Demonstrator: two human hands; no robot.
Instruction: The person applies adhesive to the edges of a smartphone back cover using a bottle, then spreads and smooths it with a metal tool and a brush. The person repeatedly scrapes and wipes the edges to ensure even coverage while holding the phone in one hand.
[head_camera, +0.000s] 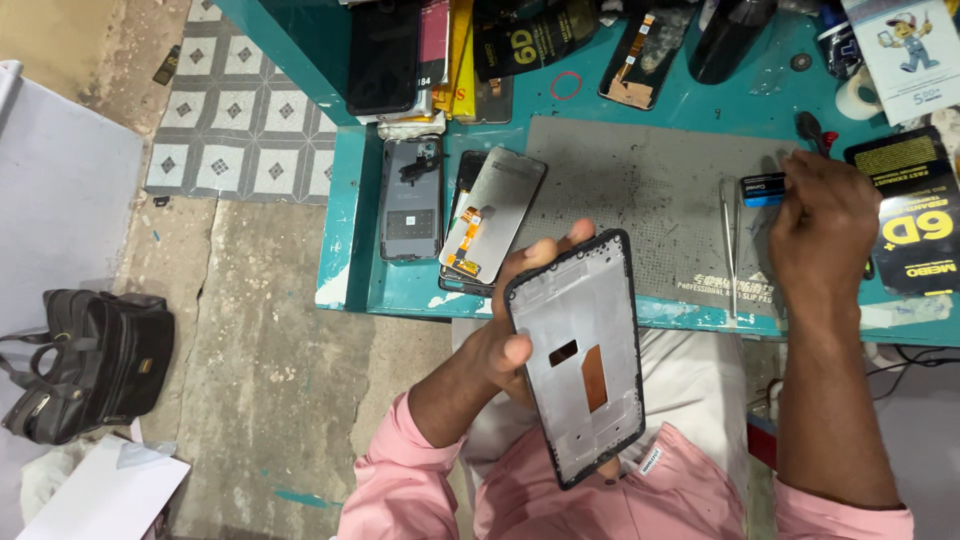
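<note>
**Phone frame in left hand; right hand at small blue object on mat**

Left hand (515, 335): clamped on one phone middle frame (580, 355), black-rimmed, grey inner plate facing the camera. Frame held tilted over the person's lap, just off the near edge of the tabletop (350, 230). Thumb lies across the frame's left edge; fingertips show above its top corner. One copper-coloured patch and one dark rectangular cut-out visible on the plate.

Right hand (825, 235): fingers drawn together on one small blue object (762, 188) at the right edge of the grey work mat (640, 200). Probably a small tube or blade case; too small to tell which. Whether it is lifted or resting on the mat, cannot tell.

On the mat, just left of the right hand: one pair of metal tweezers (731, 235), lying lengthwise.

Left of the mat, on the teal tabletop: one display assembly (493, 212) face down, orange flex cable showing, lying over a second dark panel; beside it one opened phone body (411, 198), internals exposed. Count: three phone parts in that group.

Far edge: one dark phone (384, 55) on a stack of packets, one roll of tape (858, 95).

Floor, left: one dark bag (90, 360).
</note>
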